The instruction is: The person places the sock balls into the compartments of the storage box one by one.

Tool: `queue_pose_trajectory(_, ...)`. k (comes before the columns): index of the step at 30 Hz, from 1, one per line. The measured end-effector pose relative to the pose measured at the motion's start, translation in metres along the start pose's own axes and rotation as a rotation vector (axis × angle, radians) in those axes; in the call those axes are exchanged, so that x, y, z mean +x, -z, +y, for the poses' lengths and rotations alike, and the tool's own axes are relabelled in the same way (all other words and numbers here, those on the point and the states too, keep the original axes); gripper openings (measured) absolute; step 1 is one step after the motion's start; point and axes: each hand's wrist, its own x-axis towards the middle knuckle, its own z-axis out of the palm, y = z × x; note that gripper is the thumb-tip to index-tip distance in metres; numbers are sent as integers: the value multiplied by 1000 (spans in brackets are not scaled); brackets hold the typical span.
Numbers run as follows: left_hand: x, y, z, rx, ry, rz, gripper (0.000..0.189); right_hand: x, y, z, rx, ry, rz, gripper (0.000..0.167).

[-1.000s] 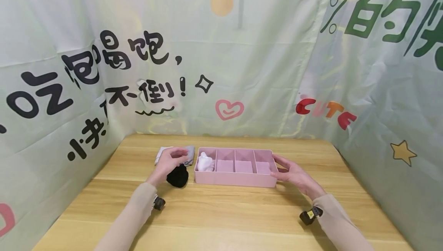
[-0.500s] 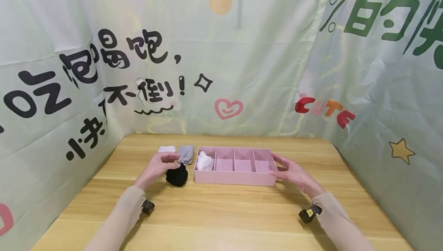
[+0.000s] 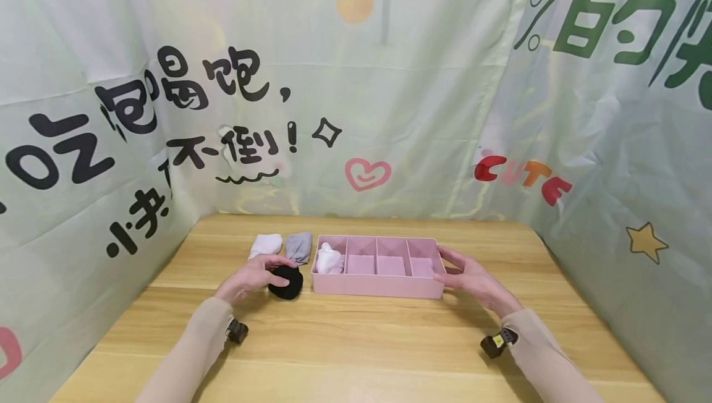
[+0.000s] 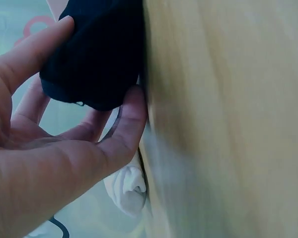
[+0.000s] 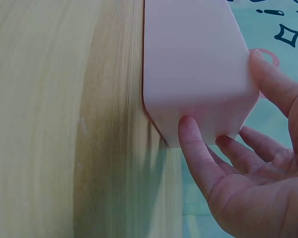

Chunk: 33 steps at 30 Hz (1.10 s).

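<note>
My left hand (image 3: 250,278) holds a balled-up black sock (image 3: 286,283) on the table, thumb on one side. In the left wrist view, the fingers curl round the dark sock (image 4: 97,54), one fingertip low between it and the tabletop. To the right stands a pink divided box (image 3: 378,286) with a white balled sock (image 3: 329,259) in its leftmost compartment. My right hand (image 3: 473,279) touches the box's right end. Seen from the right wrist, its spread, nearly straight fingers (image 5: 191,136) rest against the end wall of the box (image 5: 198,59).
Behind the black sock lie a folded white sock (image 3: 266,245) and a grey one (image 3: 299,247), close to the box's left end. A wood-grain table (image 3: 356,341) carries everything, with a printed cloth (image 3: 423,112) hanging round its back and sides.
My left hand drew back left off the grey and white socks, then came down onto the black sock and took hold of it. The right hand and box stay put.
</note>
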Motion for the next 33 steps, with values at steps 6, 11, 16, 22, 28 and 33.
queue_pose_trajectory(6, 1, 2, 1, -19, -25, 24, 36, 0, 0, 0, -7, -2, -1, 84)
queue_pose_trajectory(11, 2, 4, 4, -60, -17, 49, 34, -2, 0, 1, 5, -4, -6, 84)
queue_pose_trajectory(16, 5, 7, 11, -233, -9, 13, 40, -2, 1, 0, 12, -3, -3, 84)
queue_pose_trajectory(22, 9, 12, 20, -242, -24, 57, 42, 0, 2, 0, -7, -4, -6, 85)
queue_pose_trajectory(28, 16, 8, 28, -258, -55, 119, 43, 1, 2, 0, -6, -10, -4, 86)
queue_pose_trajectory(33, 24, 3, 34, -223, -83, 202, 44, 0, 2, 0, -9, -17, -3, 87)
